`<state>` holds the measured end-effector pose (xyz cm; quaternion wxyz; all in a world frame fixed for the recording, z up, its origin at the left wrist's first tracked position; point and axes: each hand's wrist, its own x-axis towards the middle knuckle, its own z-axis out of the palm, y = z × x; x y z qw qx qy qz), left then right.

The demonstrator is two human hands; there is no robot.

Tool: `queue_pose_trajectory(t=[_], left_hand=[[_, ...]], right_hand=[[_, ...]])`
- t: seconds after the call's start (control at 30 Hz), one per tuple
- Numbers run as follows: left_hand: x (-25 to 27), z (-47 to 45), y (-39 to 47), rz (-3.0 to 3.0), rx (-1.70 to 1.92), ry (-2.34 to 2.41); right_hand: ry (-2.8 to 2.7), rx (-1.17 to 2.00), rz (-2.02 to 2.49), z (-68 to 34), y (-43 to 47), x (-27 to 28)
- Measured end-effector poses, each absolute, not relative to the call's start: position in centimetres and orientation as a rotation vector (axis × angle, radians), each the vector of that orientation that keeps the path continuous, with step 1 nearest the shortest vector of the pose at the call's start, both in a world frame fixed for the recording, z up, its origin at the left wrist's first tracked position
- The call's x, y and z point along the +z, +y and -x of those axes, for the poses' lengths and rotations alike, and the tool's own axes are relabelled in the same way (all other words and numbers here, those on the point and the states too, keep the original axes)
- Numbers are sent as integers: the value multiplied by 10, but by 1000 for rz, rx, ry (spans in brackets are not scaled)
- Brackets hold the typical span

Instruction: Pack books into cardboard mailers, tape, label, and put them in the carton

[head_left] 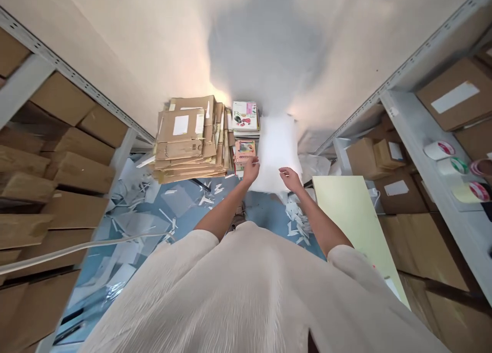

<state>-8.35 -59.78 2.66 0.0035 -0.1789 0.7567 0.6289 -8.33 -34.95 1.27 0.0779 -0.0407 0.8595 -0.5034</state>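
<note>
A stack of white sheets [279,143] lies in front of me, so bright that single sheets hardly show. Beside its left edge is my left hand [251,171], fingers bent together; a small pale bit shows at the fingertips, too small to name. Over the right part of the sheets is my right hand [291,179], fingers loosely curled and slightly apart, with nothing visible in them. Just left of the sheets sit a pile of books with a white cover [245,116] and a smaller pile with a pinkish cover [245,148].
Flattened cardboard [184,138] is piled at left. Paper scraps [298,220] litter the blue floor. Shelves with cardboard boxes [77,207] flank both sides; tape rolls [440,149] sit on the right one. A pale yellow board [346,214] stands at right; a white cable [96,244] crosses lower left.
</note>
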Motion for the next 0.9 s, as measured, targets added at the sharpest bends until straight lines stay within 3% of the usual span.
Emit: queue_pose_trajectory(t=[0.47, 0.9], left_hand=[[19, 230, -742, 712, 1991, 2487], [6, 279, -785, 873, 1832, 2409]], right_hand=[[2509, -1576, -48, 254, -497, 28], [2584, -1517, -445, 324, -554, 13]])
